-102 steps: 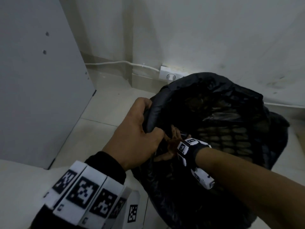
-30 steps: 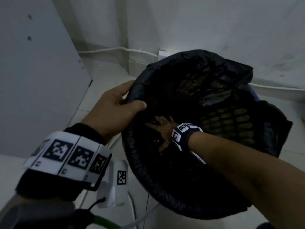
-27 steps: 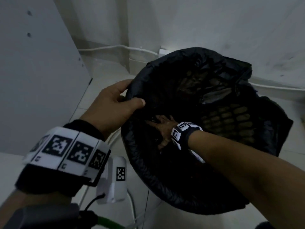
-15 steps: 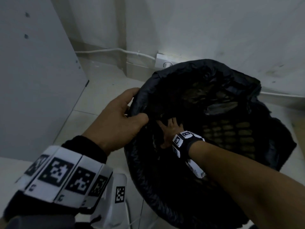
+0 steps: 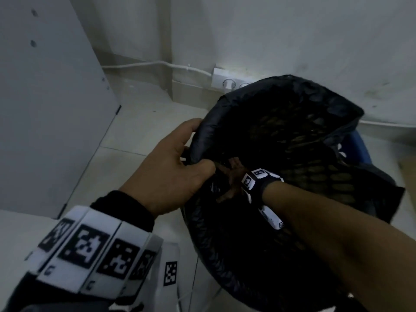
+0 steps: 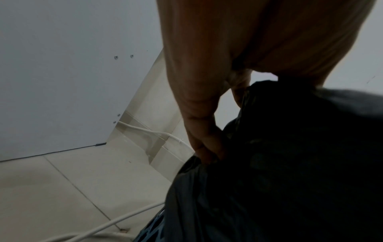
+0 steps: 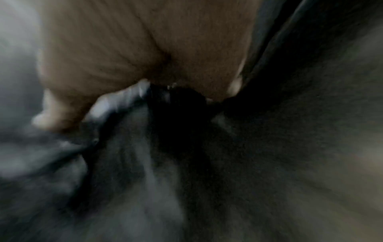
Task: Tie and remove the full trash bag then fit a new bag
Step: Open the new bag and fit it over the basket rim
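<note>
Left hand [image 5: 173, 170] pinches black trash bag [image 5: 225, 122] rim at bin's 9 o'clock; right hand [image 5: 231, 179], just inside at 3 o'clock of it, grips bunched film, nearer hand for seating the fold.

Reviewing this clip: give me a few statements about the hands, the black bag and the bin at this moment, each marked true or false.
1. The left hand grips the rim of the black trash bag. True.
2. The right hand is outside the bag, flat on the floor. False: it reaches inside the bag's mouth, close to the left hand.
3. The bag's mouth is tied in a knot. False: it gapes open, and the mesh wall of the bin shows through the film.
4. A white socket strip sits at the foot of the wall behind the bin. True.
</note>
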